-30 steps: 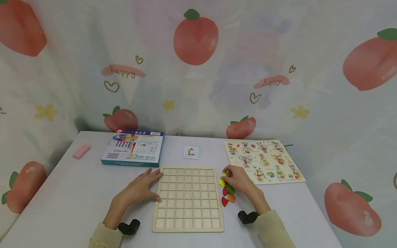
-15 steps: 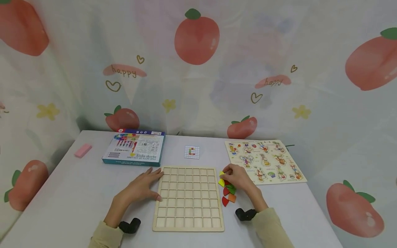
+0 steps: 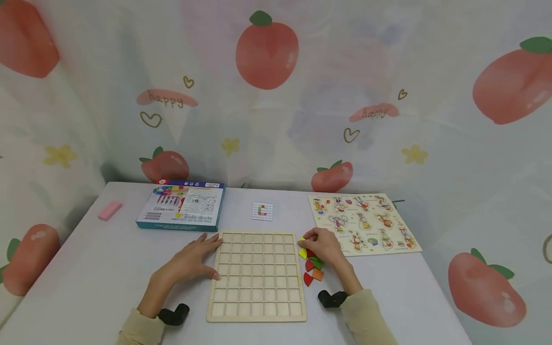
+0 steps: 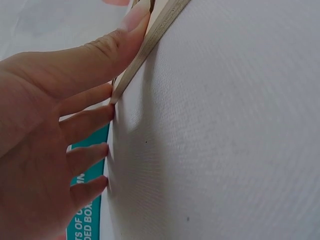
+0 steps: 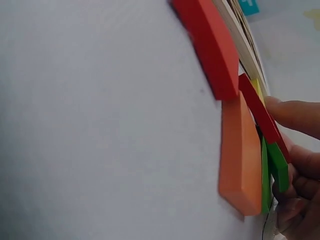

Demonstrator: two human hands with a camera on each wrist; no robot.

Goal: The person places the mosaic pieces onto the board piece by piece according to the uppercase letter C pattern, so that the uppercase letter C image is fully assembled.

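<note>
My left hand (image 3: 187, 258) rests spread along the left edge of a wooden grid board (image 3: 256, 318). Its thumb lies on the board's rim, and its fingertips reach the upper left corner. Just off the board's right edge, my right hand (image 3: 324, 245) bends its thumb and index finger together at a yellow piece (image 3: 301, 239), seemingly pinching it; the fingers partly cover it. Below lie another yellow piece (image 3: 303, 254), red quarter-round pieces (image 3: 308, 279), green pieces (image 3: 317, 263) and an orange square piece (image 3: 317, 274). In the right wrist view the thumb hides part of the pile.
Behind the board lies a small card (image 3: 262, 211) with a coloured grid pattern. A flat box (image 3: 181, 206) is at the back left, beside a pink block (image 3: 109, 211). An animal picture puzzle board (image 3: 364, 223) lies at the right. A printed cloth hangs behind the table.
My right hand stays at the yellow pieces with a slight shift, and a red piece beneath it shows more. The left hand keeps its place on the board. The head view swings slightly.
</note>
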